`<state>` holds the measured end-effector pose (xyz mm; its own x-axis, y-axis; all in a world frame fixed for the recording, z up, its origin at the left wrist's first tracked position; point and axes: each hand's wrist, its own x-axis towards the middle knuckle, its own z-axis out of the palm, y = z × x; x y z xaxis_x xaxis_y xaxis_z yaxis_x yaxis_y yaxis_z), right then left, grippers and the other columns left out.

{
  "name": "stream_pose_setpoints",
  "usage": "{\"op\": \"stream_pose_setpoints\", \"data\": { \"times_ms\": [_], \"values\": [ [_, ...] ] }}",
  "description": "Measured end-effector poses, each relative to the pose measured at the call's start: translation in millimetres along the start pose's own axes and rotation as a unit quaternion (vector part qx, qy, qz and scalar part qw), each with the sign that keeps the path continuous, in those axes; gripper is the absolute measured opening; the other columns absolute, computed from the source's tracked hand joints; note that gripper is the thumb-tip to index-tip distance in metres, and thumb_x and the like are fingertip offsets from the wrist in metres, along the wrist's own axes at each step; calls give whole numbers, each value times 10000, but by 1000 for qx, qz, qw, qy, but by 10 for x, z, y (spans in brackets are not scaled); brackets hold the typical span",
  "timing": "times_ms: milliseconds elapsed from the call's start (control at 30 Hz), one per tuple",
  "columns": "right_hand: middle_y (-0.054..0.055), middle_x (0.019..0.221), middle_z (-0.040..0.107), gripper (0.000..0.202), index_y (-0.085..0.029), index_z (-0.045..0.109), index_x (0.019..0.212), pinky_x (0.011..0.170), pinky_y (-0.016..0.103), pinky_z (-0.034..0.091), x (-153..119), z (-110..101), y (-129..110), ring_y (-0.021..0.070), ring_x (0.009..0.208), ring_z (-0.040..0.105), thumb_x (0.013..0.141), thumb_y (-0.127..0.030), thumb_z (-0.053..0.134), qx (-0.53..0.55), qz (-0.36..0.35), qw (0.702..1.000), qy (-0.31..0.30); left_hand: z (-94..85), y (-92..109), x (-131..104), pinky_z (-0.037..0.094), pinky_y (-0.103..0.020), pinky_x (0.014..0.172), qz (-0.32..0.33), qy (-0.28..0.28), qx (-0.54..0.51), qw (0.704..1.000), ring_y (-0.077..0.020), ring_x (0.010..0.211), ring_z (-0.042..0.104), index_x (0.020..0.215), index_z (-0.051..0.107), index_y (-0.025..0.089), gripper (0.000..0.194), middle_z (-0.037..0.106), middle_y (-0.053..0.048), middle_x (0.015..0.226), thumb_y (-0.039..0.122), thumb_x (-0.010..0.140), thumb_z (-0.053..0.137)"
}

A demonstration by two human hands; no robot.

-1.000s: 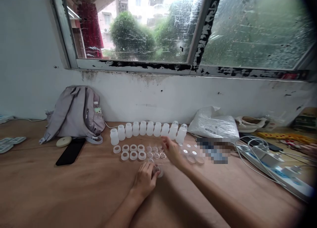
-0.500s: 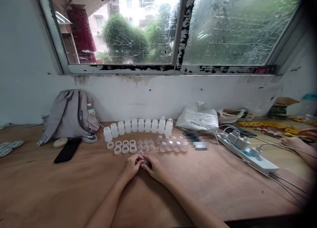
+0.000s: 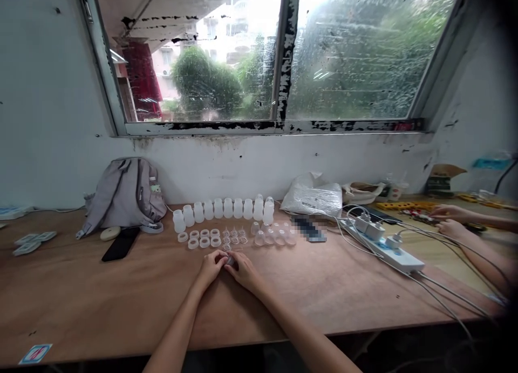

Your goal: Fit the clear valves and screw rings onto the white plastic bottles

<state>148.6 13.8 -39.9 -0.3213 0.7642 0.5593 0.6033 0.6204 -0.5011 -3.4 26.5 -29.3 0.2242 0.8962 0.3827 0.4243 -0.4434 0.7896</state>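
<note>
My left hand (image 3: pixel 212 267) and my right hand (image 3: pixel 243 269) meet at the table's middle, fingers closed round a small clear part (image 3: pixel 230 260) that they mostly hide. Just beyond them lie clear nipple-shaped pieces (image 3: pixel 234 236) in short rows. White rings (image 3: pixel 204 238) lie to their left, and translucent domed caps (image 3: pixel 274 236) stand to their right. Behind these, a curved row of frosted bottles (image 3: pixel 219 209) stands upright; the two at the right end have clear tops.
A grey backpack (image 3: pixel 125 195), a black phone (image 3: pixel 120 244) and a round cream case (image 3: pixel 110 233) are at left. At right are a plastic bag (image 3: pixel 315 197), a power strip (image 3: pixel 394 254) with trailing cables, and another person's hands (image 3: pixel 453 222) near yellow pieces.
The view has shifted, showing more of the table's front edge and a sticker at lower left. My hands stay together on the clear part. The other person's second hand has come into view.
</note>
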Motion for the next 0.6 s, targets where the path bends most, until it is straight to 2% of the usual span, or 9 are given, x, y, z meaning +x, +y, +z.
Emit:
{"op": "stream_pose_setpoints", "data": {
  "times_ms": [133,333,600],
  "values": [
    [93,1026,586,357,-170,508,1075,845,357,422,-9,-5,-68,208,964,530,726,-211,565,-12,3,1000,4,7,-3,18,457,-260,706,-6,4,0,1000,-150,737,600,799,614,157,173,663,-33,792,240,750,470],
    [88,1033,588,357,-161,516,1066,863,361,404,-69,-71,-101,206,982,520,717,-214,569,2,23,1000,10,13,6,63,462,-250,700,9,-40,-7,999,-147,737,603,793,630,139,178,668,-38,791,240,738,494],
    [34,921,633,314,-181,564,1013,737,287,453,-108,-359,-39,163,818,578,715,-279,574,140,93,986,-13,105,134,145,469,-249,679,44,-88,24,995,-147,731,612,828,626,128,185,670,-52,820,231,739,501]
  ]
}}
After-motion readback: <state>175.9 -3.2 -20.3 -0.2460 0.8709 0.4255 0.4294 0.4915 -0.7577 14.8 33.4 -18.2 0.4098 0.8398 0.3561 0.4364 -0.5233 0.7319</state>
